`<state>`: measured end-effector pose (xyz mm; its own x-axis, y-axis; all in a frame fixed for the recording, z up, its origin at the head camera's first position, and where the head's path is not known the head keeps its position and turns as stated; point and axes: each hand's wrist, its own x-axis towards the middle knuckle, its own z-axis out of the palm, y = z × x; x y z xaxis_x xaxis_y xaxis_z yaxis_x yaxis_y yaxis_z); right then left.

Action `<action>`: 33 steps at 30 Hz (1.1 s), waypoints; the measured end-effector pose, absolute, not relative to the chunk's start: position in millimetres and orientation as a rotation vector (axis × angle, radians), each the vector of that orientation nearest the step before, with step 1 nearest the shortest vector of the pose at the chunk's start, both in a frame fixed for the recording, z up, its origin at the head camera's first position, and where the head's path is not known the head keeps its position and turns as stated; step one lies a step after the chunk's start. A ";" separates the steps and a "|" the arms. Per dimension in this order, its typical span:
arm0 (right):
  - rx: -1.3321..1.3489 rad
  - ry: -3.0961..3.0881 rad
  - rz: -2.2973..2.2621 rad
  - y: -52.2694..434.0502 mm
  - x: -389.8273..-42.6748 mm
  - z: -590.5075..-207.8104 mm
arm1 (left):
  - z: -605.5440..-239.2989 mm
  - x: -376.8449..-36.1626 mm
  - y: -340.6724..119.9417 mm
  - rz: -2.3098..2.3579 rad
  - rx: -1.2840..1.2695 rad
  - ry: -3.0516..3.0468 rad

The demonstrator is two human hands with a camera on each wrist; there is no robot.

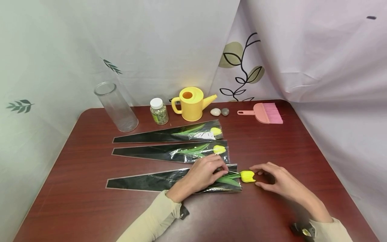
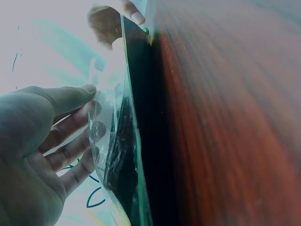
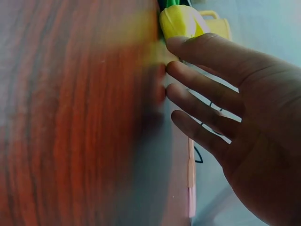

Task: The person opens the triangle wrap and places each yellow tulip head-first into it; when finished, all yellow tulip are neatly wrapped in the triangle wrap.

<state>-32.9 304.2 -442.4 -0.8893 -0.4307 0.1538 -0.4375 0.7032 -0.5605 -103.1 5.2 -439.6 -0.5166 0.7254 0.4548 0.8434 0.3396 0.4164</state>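
Note:
Three black-and-clear flower sleeves lie side by side on the brown table (image 1: 287, 151), each with a yellow tulip. My left hand (image 1: 222, 171) rests on the nearest sleeve (image 1: 142, 181) at its wide mouth. In the left wrist view, the left hand (image 2: 89, 113) pinches the clear film (image 2: 110, 141) between thumb and fingers. The nearest tulip's head (image 1: 247, 176) sticks out of the sleeve's mouth. My right hand (image 1: 259, 175) lies just right of it with straight fingers. In the right wrist view, the right hand's (image 3: 188, 70) index fingertip touches the yellow bloom (image 3: 181, 21).
Along the back stand a tilted glass cylinder vase (image 1: 116, 107), a small jar (image 1: 159, 111), a yellow watering can (image 1: 191, 103), two stones (image 1: 219, 112) and a pink brush (image 1: 266, 113). The other two sleeves (image 1: 169, 134) (image 1: 169, 153) lie behind my hands. Curtains close in the table.

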 end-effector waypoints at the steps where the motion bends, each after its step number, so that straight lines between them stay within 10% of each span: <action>1: 0.735 -2.892 0.972 303.8 -33.3 -442.6 | -439.8 -103.1 5.1 -0.928 -1.431 -2.411; 33: 0.851 -2.669 1.302 279.8 -36.9 -444.1 | -433.5 -103.5 0.0 -0.927 -1.468 -2.380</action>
<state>-36.9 279.8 -444.1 -0.8470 -0.4535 0.2773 -0.4976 0.4933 -0.7135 -103.5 0.0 -433.5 -0.4888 0.7365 0.4676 0.8587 0.3117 0.4067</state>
